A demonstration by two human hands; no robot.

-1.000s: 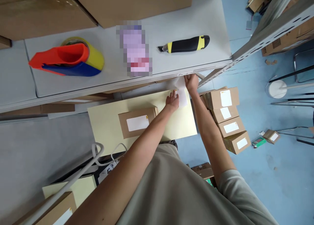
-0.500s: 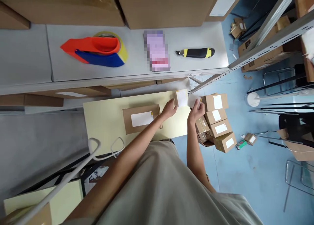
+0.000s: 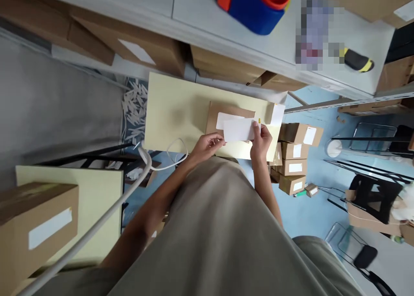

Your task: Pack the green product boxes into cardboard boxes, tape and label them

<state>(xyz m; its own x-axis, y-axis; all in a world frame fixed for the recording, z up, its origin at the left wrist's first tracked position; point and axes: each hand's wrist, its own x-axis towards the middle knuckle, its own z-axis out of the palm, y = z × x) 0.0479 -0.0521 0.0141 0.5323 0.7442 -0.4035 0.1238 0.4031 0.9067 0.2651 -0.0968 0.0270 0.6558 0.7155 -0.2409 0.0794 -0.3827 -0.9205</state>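
My right hand [image 3: 261, 143] pinches the right end of a white label [image 3: 238, 130] that has a small yellow mark near its upper right corner. At the label's lower left corner, the thumb and fingertips of my left hand [image 3: 207, 146] are closed on its edge. The label is above a flat brown cardboard box [image 3: 213, 110], which bears its own white label [image 3: 223, 120], partly covered by the held one. Under the box is a pale yellow table [image 3: 174, 110].
At the table's right end stands a small white-faced box [image 3: 277, 114]. Labelled cartons [image 3: 294, 150] are stacked beyond it. A grey shelf [image 3: 207, 29] holds a tape dispenser [image 3: 255, 7] and a utility knife [image 3: 357, 61]. A white cable [image 3: 147, 162] hangs at left.
My right hand has brought the label left, over the box. My left hand has moved from the small white-faced box to the label's left corner. The head view has turned.
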